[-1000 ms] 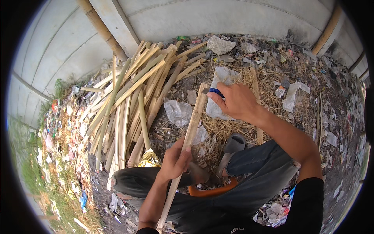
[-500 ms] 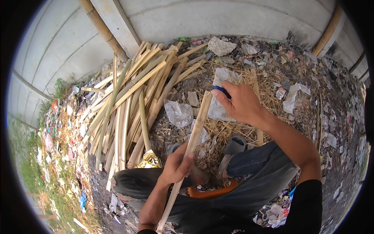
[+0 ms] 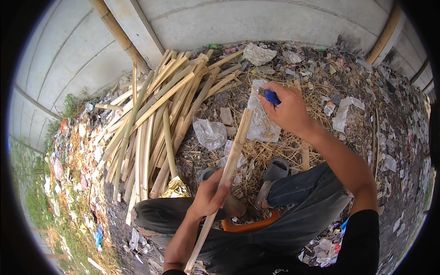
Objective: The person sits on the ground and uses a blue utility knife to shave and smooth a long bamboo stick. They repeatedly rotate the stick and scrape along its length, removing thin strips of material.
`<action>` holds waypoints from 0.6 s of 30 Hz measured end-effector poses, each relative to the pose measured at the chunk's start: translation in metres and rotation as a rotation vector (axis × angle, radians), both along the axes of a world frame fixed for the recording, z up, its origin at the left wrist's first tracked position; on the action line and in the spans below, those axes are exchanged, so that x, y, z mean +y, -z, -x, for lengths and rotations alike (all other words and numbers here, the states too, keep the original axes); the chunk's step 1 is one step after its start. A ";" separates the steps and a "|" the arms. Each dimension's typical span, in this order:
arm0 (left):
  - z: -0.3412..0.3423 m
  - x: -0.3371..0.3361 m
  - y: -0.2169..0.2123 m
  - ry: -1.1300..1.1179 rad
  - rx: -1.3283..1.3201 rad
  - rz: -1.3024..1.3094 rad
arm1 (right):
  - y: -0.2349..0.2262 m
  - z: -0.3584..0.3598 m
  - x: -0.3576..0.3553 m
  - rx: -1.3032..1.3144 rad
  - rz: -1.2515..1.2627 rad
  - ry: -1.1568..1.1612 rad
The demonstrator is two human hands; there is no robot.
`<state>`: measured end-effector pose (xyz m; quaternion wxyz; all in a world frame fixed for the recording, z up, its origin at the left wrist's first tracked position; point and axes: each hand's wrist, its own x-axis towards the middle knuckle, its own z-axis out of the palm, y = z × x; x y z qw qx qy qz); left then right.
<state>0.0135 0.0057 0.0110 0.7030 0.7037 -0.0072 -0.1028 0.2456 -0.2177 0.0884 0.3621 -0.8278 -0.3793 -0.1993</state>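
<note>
My left hand (image 3: 210,196) is wrapped round the lower middle of a split bamboo strip (image 3: 234,153), which slants up and away from my lap. In my right hand (image 3: 288,106) is a knife with a blue handle (image 3: 271,96); its short dark blade (image 3: 261,91) points left. The blade is a little beyond the strip's far end and apart from it. Much of the handle is hidden by my fingers.
A large pile of bamboo strips (image 3: 153,123) lies to the left, with gold foil (image 3: 176,188) at its near end. Straw shavings (image 3: 293,151), clear plastic (image 3: 210,133) and litter cover the ground. A grey concrete wall (image 3: 261,23) stands behind. Below me is an orange seat (image 3: 252,225).
My right hand has moved with the knife up and slightly right, off the strip's far end, and has turned so more of the blue handle shows. My left hand stays on the strip.
</note>
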 end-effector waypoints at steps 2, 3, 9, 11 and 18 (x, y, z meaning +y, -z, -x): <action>0.000 0.002 0.003 -0.002 -0.009 0.018 | -0.012 0.001 -0.003 0.118 0.020 0.048; 0.000 0.002 0.003 -0.005 -0.007 0.020 | -0.013 0.005 -0.003 0.126 0.121 0.044; 0.000 0.004 0.000 -0.032 0.021 0.023 | 0.005 0.039 0.002 0.195 0.435 -0.043; 0.000 0.004 -0.004 -0.052 0.027 0.000 | 0.010 0.045 0.005 0.235 0.454 -0.072; 0.002 0.006 -0.004 -0.026 0.028 0.009 | 0.015 0.023 0.010 0.243 0.399 -0.006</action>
